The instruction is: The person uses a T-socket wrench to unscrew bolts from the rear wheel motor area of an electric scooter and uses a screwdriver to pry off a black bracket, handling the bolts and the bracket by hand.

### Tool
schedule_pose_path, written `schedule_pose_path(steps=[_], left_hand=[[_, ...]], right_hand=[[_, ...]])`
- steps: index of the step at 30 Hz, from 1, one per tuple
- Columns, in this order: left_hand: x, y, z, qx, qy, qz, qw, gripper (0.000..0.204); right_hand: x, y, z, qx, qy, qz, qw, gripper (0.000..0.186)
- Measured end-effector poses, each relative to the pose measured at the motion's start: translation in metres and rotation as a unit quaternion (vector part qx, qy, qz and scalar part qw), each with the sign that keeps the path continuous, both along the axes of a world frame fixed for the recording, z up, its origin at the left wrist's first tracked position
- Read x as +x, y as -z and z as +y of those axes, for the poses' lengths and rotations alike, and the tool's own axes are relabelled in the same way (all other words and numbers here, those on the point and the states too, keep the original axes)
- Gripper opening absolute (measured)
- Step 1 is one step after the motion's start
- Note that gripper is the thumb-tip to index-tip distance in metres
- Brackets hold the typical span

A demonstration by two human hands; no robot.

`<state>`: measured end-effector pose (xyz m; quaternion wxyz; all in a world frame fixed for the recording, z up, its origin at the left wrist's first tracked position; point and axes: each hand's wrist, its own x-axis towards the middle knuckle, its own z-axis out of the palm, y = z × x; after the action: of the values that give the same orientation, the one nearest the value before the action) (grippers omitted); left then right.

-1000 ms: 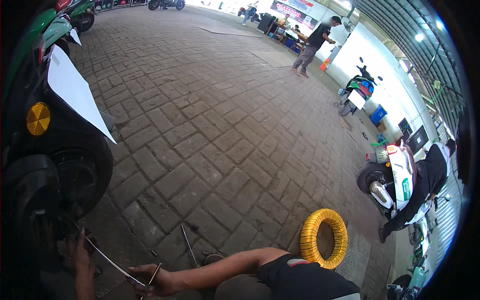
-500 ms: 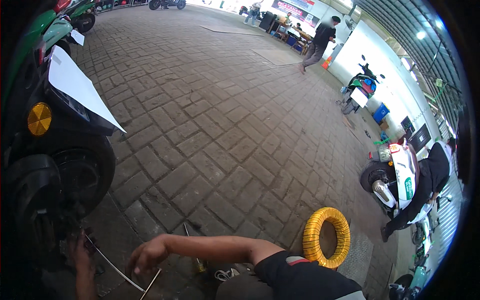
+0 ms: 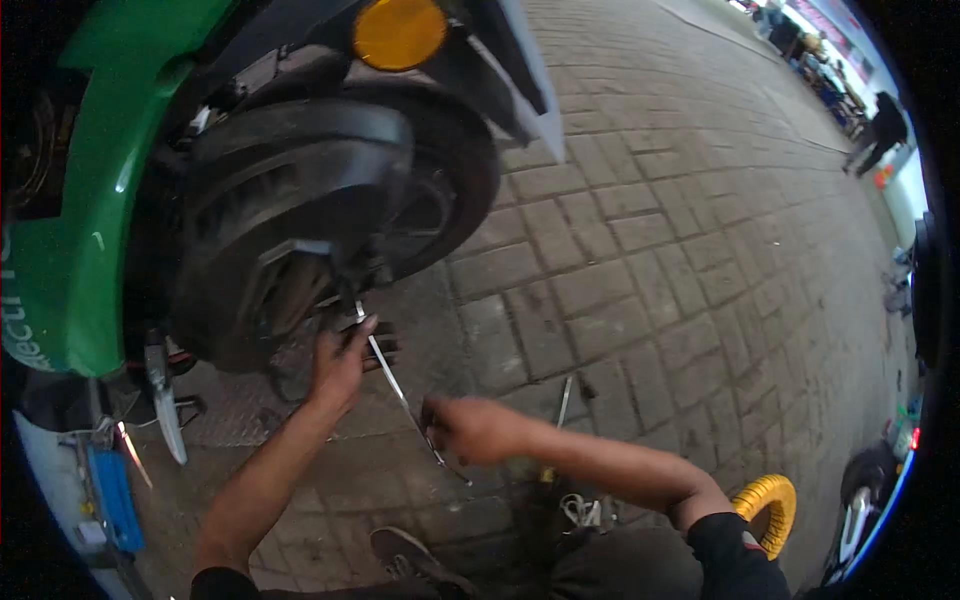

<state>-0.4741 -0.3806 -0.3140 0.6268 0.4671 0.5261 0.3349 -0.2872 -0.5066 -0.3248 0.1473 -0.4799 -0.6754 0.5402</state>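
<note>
A long, thin metal T-handle wrench (image 3: 396,388) runs from the underside of a green scooter (image 3: 110,200) down toward me. My left hand (image 3: 338,372) is closed around its upper end, just below the black engine casing (image 3: 290,190). The wrench's tip meets the dark parts by the rear wheel (image 3: 465,185); what it sits on is hidden. My right hand (image 3: 478,430) is at the lower end near the crossbar, its fingers curled in against the shaft and slightly blurred.
A yellow-wrapped tire (image 3: 783,500) lies on the paving at the right. Another metal tool (image 3: 565,400) lies beyond my right forearm. The kickstand (image 3: 165,405) and a blue object (image 3: 115,495) are at the left. A person (image 3: 884,125) is at the far right.
My view has turned left and down, bringing the scooter's green body and casing into sight. My right hand has closed in on the wrench's lower end. The left hand stays at its upper end.
</note>
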Motion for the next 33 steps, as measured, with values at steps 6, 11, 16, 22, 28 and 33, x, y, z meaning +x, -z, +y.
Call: schedule_pose_path(steps=[6,11,16,22,28,33], left_hand=[[-0.021,0.010,0.006,-0.025,-0.023,-0.044,0.998,0.044],[-0.015,0.008,0.006,-0.045,-0.020,-0.046,0.998,0.042],[-0.013,0.010,0.002,-0.065,-0.013,-0.043,0.997,0.042],[-0.007,0.004,-0.001,-0.070,0.013,-0.026,0.997,0.029],[-0.013,0.002,0.003,-0.046,0.002,-0.001,0.999,0.030],[-0.014,-0.002,0.002,-0.040,-0.009,0.003,0.999,0.029]], right_hand=[[0.000,0.016,0.013,-0.031,0.036,0.032,0.998,0.041],[-0.006,0.028,0.006,-0.118,-0.047,0.167,0.978,0.039],[-0.008,0.040,0.005,-0.140,-0.048,0.204,0.968,0.036],[-0.007,0.050,0.002,-0.181,-0.068,0.237,0.952,0.037],[-0.007,0.042,0.005,-0.187,-0.063,0.254,0.947,0.037],[-0.020,0.037,-0.003,-0.118,-0.028,0.284,0.951,0.040]])
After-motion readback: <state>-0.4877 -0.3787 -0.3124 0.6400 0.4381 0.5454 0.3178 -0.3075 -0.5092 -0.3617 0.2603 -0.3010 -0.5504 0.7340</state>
